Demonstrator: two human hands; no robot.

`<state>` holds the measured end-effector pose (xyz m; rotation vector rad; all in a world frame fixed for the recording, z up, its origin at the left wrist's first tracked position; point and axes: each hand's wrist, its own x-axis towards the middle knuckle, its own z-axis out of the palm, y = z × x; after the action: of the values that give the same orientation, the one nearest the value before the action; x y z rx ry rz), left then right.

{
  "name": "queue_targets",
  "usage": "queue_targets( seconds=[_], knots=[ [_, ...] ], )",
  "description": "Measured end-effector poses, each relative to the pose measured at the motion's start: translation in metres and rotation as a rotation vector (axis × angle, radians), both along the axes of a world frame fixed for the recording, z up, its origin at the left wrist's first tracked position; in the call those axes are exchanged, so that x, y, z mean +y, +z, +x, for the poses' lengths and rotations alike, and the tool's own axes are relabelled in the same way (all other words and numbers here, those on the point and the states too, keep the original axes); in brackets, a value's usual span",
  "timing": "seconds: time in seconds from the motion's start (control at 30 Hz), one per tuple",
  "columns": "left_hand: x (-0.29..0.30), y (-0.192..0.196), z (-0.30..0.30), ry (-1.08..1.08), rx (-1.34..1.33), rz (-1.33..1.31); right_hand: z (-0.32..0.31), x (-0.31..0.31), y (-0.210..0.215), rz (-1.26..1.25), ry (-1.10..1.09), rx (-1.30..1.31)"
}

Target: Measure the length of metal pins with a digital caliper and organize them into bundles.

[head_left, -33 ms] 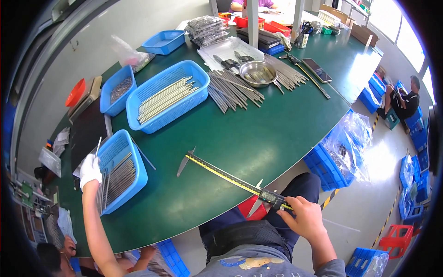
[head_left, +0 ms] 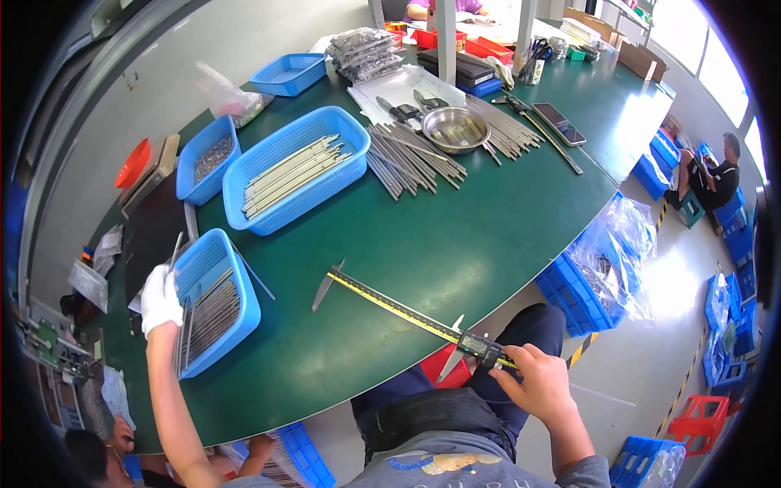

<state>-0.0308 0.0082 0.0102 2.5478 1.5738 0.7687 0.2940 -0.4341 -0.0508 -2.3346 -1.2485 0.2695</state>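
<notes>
A green table (head_left: 366, 236) stretched out ahead of the hands in a bright workroom. Over the person's lap, the right hand (head_left: 537, 381), bare, had its thumb and fingers closed on the near end of a digital caliper (head_left: 399, 311). The caliper was long and slim, with a yellow strip along its dark beam and a black display housing just beside the fingers; its pointed grey jaws stood far apart. It slanted away from the right hand, forward and leftward over the table; I could not tell whether its tip touched the top. The left hand (head_left: 161, 299), white-gloved, was pinched on a thin rod (head_left: 176, 248) that jutted above the fingertips. Just right of that glove, a blue basket (head_left: 249, 313) held dark grey rods (head_left: 213, 315). Beyond it, a larger basket (head_left: 305, 203) held pale rods (head_left: 293, 175). Farther ahead of both hands, loose rods (head_left: 403, 159) lay beside a metal bowl (head_left: 455, 148).
</notes>
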Motion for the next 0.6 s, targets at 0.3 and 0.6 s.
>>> queue_targets(
  seconds=[0.3,0.6],
  knots=[
    [-0.183,-0.017,0.171,-1.371,0.043,0.222,0.0,0.0,-0.008,0.068,-0.088,-0.152],
    [-0.189,-0.081,0.191,-1.437,-0.139,0.179,0.002,0.009,0.001,0.096,-0.118,-0.109]
  ],
)
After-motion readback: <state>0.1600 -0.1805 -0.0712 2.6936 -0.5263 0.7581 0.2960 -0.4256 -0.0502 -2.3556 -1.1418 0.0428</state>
